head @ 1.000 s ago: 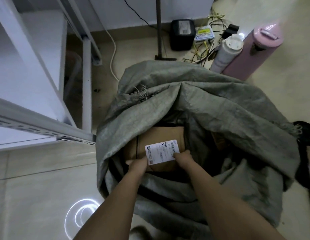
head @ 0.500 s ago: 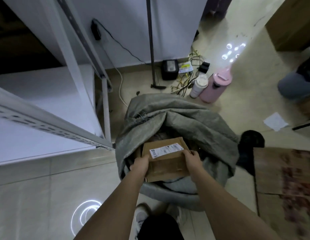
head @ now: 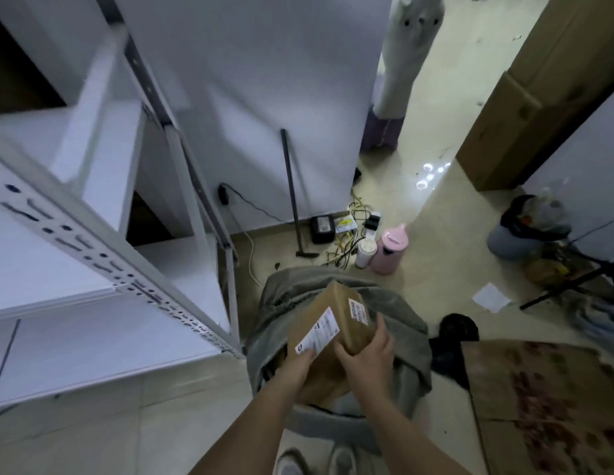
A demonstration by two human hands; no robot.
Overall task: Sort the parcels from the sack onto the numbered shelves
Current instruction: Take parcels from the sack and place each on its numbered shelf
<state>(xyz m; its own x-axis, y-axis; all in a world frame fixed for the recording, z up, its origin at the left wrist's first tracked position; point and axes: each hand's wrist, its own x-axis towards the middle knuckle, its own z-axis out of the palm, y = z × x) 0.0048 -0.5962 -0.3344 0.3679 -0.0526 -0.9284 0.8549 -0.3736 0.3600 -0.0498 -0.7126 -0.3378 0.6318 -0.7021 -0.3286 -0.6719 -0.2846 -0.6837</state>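
**Cardboard parcel held in both hands above the open sack**

A brown cardboard parcel is held tilted above the mouth of the grey woven sack, one corner pointing up and away from the person. It carries two white shipping labels: a long one on the face turned left, and a smaller one on the face turned right; the print on both is too blurred to read. The left hand grips the parcel's lower left edge, thumb lying on the end of the long label. The right hand is wrapped round the near right corner, fingers curled up the right-hand face just below the smaller label.

The sack stands on the pale tiled floor directly under the parcel, its rim slumped open. Just left of it rises a white metal shelving unit with perforated uprights and flat white boards; no numbers can be made out on it in this view. The toes of the person's shoes show at the bottom edge.

Beyond the sack, near the white wall, stand a pink flask and a white tumbler, touching or nearly so, beside a tangle of cables and a black box. A dark metal rod leans against the wall. To the right lie a patterned rug, a sheet of paper and a large cardboard carton.
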